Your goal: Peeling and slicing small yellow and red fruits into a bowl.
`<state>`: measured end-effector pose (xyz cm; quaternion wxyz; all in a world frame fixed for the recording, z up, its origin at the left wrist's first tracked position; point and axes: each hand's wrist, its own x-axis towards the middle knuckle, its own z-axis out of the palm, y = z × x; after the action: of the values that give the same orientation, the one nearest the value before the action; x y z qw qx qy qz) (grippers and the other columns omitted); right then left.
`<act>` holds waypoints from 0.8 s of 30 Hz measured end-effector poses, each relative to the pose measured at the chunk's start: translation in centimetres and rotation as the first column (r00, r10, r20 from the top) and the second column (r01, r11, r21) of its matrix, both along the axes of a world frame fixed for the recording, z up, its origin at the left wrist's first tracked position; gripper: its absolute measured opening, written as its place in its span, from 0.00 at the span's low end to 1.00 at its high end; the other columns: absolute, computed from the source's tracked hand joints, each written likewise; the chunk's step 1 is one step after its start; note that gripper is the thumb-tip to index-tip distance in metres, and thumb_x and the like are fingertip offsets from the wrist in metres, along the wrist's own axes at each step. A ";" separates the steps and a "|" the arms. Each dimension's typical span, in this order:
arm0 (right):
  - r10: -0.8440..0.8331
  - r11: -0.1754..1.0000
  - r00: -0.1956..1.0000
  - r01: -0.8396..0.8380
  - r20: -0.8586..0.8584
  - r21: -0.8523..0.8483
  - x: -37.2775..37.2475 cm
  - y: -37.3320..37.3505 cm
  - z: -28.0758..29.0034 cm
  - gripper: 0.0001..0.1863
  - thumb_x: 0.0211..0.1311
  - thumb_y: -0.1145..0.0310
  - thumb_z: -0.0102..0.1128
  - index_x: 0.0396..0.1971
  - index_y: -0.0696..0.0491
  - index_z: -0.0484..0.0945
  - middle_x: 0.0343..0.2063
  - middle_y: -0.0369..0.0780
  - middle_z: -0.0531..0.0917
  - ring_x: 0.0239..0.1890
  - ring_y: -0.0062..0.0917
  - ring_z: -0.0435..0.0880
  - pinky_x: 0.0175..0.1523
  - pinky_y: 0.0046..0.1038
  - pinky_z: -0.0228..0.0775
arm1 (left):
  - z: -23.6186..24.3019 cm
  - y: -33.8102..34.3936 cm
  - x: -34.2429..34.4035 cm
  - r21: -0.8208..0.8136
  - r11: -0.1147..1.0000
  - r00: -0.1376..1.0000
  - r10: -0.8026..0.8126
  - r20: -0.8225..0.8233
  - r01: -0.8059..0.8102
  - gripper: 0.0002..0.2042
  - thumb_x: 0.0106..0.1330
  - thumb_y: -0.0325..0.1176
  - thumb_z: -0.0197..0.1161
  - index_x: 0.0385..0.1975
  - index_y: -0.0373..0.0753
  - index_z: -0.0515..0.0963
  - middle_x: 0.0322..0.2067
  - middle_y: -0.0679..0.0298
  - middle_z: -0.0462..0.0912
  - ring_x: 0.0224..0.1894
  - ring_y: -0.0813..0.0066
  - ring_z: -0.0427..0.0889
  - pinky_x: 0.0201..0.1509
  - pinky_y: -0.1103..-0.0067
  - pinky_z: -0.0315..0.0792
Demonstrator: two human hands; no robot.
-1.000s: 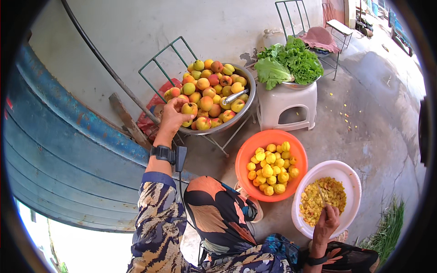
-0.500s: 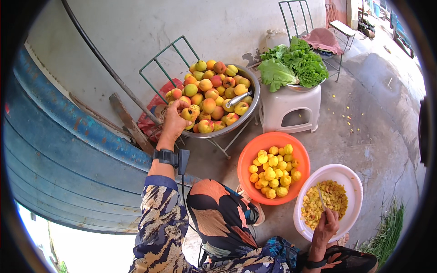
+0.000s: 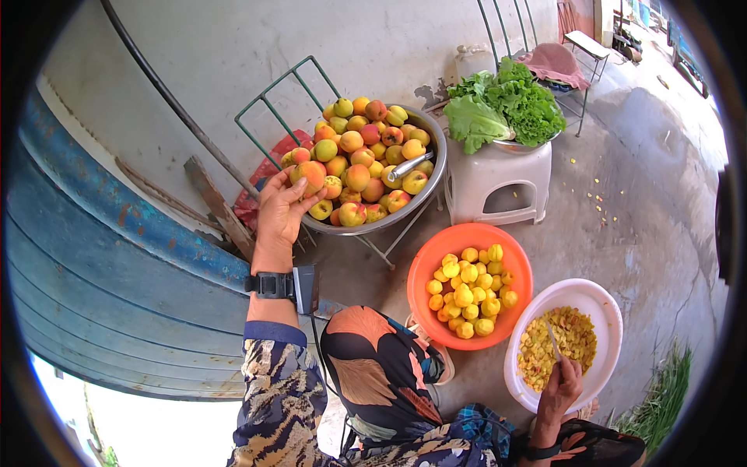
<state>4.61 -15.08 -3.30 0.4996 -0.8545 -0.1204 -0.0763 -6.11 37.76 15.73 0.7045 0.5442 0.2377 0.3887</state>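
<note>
My left hand (image 3: 282,204) is closed on an orange-red apricot (image 3: 308,177), lifted at the left rim of a wide metal basin (image 3: 438,159). Several unpeeled yellow and red apricots (image 3: 361,156) are heaped in that basin, with a silver metal handle (image 3: 411,166) lying on them. My right hand (image 3: 562,385) grips a thin knife (image 3: 553,340), its blade pointing away from me over a pale pink tub (image 3: 609,311). Small yellow peelings (image 3: 580,338) cover the tub's bottom. Between the basin and the tub, an orange bowl (image 3: 418,268) holds several peeled yellow apricots (image 3: 464,296).
Leafy lettuce (image 3: 510,105) fills a metal bowl on a white plastic stool (image 3: 498,175). A pink cloth (image 3: 555,65) covers something on a chair behind it. Blue corrugated metal (image 3: 117,257) borders my left. Long green stalks (image 3: 661,397) lie at lower right.
My left hand has drawn slightly back from the heap and turned, now holding up an apricot. The right hand with the knife has barely moved.
</note>
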 end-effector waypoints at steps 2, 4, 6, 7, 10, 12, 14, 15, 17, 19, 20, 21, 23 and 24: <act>0.003 1.000 1.000 -0.003 -0.001 -0.013 0.1 -0.4 -0.2 0.10 0.62 0.85 0.57 0.42 0.64 0.82 0.34 0.45 0.81 0.36 0.33 0.81 0.42 0.28 0.72 | 1.2 -1.8 -0.6 -0.045 0.994 0.989 -0.099 0.112 0.104 0.20 0.71 0.24 0.61 0.60 0.28 0.68 0.59 0.49 0.74 0.61 0.54 0.76 0.63 0.57 0.77; 0.003 1.000 1.000 -0.003 0.000 -0.025 0.1 -0.7 -0.1 0.10 0.62 0.84 0.58 0.42 0.63 0.83 0.35 0.46 0.81 0.36 0.33 0.82 0.42 0.29 0.73 | 2.6 -3.8 -1.3 -0.078 0.973 0.954 -0.193 0.228 0.215 0.20 0.74 0.28 0.59 0.61 0.27 0.67 0.60 0.48 0.73 0.64 0.51 0.72 0.66 0.57 0.74; 0.001 1.000 0.999 -0.001 -0.036 0.010 0.1 -0.7 0.4 0.11 0.62 0.84 0.58 0.43 0.63 0.83 0.35 0.46 0.81 0.36 0.33 0.82 0.42 0.29 0.73 | 4.0 -5.8 -2.6 -0.139 0.942 0.909 -0.246 0.337 0.307 0.22 0.75 0.31 0.59 0.64 0.28 0.65 0.62 0.46 0.70 0.66 0.51 0.69 0.67 0.56 0.71; -0.004 1.000 0.999 0.005 -0.037 0.012 0.1 -0.8 0.5 0.11 0.62 0.84 0.58 0.43 0.63 0.83 0.35 0.46 0.81 0.36 0.33 0.82 0.42 0.29 0.73 | 4.6 -7.0 -2.7 -0.146 0.951 0.920 -0.212 0.330 0.271 0.24 0.75 0.32 0.59 0.66 0.27 0.64 0.62 0.47 0.70 0.64 0.52 0.71 0.62 0.60 0.73; 0.013 0.999 1.000 -0.013 -0.005 0.032 0.0 -0.9 0.7 0.11 0.62 0.84 0.59 0.43 0.63 0.83 0.35 0.46 0.81 0.36 0.32 0.82 0.41 0.29 0.73 | 6.2 -10.3 -3.4 -0.080 0.956 0.913 -0.241 0.330 0.281 0.26 0.75 0.33 0.59 0.67 0.27 0.63 0.61 0.48 0.70 0.63 0.54 0.71 0.57 0.64 0.74; 0.030 0.998 0.999 -0.031 0.029 0.049 -0.1 -0.9 0.8 0.10 0.62 0.85 0.59 0.42 0.64 0.83 0.34 0.45 0.81 0.36 0.31 0.81 0.41 0.28 0.72 | 6.9 -13.3 -2.5 -0.068 0.948 0.903 -0.271 0.333 0.309 0.30 0.73 0.36 0.60 0.69 0.28 0.61 0.60 0.47 0.72 0.61 0.55 0.73 0.55 0.66 0.74; 0.018 0.995 1.000 -0.018 -0.003 0.095 -0.1 -1.1 0.7 0.09 0.62 0.85 0.59 0.42 0.65 0.82 0.34 0.44 0.81 0.36 0.30 0.81 0.41 0.27 0.72 | 6.2 -16.0 -1.3 -0.122 0.885 0.861 -0.393 0.323 0.450 0.28 0.75 0.37 0.59 0.71 0.32 0.62 0.60 0.53 0.74 0.60 0.62 0.75 0.56 0.68 0.74; 0.009 0.991 0.999 -0.004 -0.036 0.135 -0.1 -1.1 0.8 0.09 0.62 0.84 0.59 0.42 0.65 0.82 0.34 0.44 0.81 0.35 0.29 0.81 0.41 0.26 0.71 | 5.2 -17.2 -0.2 -0.175 0.829 0.826 -0.462 0.322 0.532 0.28 0.75 0.36 0.59 0.71 0.32 0.62 0.60 0.54 0.74 0.60 0.63 0.75 0.57 0.68 0.74; -0.001 0.989 0.998 0.010 -0.061 0.148 -0.1 -1.3 1.1 0.08 0.63 0.84 0.60 0.41 0.66 0.82 0.34 0.43 0.81 0.35 0.27 0.80 0.40 0.26 0.71 | 3.1 -20.6 2.2 -0.252 0.738 0.778 -0.575 0.251 0.626 0.29 0.74 0.36 0.60 0.71 0.31 0.61 0.59 0.55 0.75 0.60 0.65 0.75 0.60 0.69 0.72; 0.000 0.987 0.997 0.014 -0.083 0.162 0.0 -1.4 1.5 0.07 0.63 0.83 0.60 0.40 0.66 0.82 0.34 0.42 0.81 0.35 0.26 0.80 0.40 0.25 0.70 | 1.4 -24.7 4.4 -0.309 0.683 0.743 -0.650 0.156 0.662 0.30 0.73 0.36 0.61 0.70 0.30 0.62 0.58 0.56 0.76 0.60 0.68 0.75 0.64 0.71 0.70; 0.009 0.984 0.998 0.003 -0.068 0.177 0.0 -1.4 1.8 0.06 0.64 0.83 0.60 0.40 0.66 0.81 0.33 0.42 0.80 0.34 0.25 0.79 0.39 0.24 0.70 | 0.5 -26.5 5.4 -0.341 0.647 0.717 -0.684 0.135 0.682 0.28 0.73 0.36 0.61 0.69 0.30 0.64 0.57 0.58 0.76 0.59 0.71 0.76 0.66 0.72 0.69; 0.011 0.982 0.998 -0.001 -0.054 0.188 0.0 -1.5 2.0 0.06 0.65 0.82 0.60 0.39 0.67 0.81 0.32 0.41 0.79 0.33 0.24 0.78 0.38 0.24 0.69 | -0.6 -27.9 6.4 -0.369 0.615 0.695 -0.706 0.136 0.697 0.25 0.73 0.35 0.61 0.66 0.31 0.66 0.56 0.59 0.77 0.58 0.72 0.77 0.66 0.72 0.69; 0.004 0.980 0.997 0.012 -0.079 0.198 0.2 -2.4 1.6 0.05 0.65 0.82 0.60 0.39 0.67 0.81 0.32 0.40 0.79 0.32 0.23 0.77 0.38 0.23 0.68 | -3.1 -29.9 8.4 -0.399 0.569 0.661 -0.737 0.139 0.719 0.23 0.74 0.35 0.61 0.63 0.32 0.69 0.55 0.60 0.78 0.57 0.73 0.77 0.67 0.73 0.70; 0.007 0.977 0.994 0.016 -0.107 0.213 0.2 -2.7 1.6 0.05 0.66 0.82 0.60 0.39 0.67 0.81 0.32 0.40 0.78 0.31 0.22 0.75 0.37 0.22 0.67 | -4.3 -30.5 9.2 -0.436 0.534 0.645 -0.748 0.156 0.724 0.20 0.74 0.35 0.60 0.62 0.33 0.70 0.54 0.60 0.78 0.57 0.73 0.78 0.65 0.73 0.71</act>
<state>4.78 -17.79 -1.70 0.5939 -0.7991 -0.0824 -0.0439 3.08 7.30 11.40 0.9033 0.4188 0.0890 -0.0258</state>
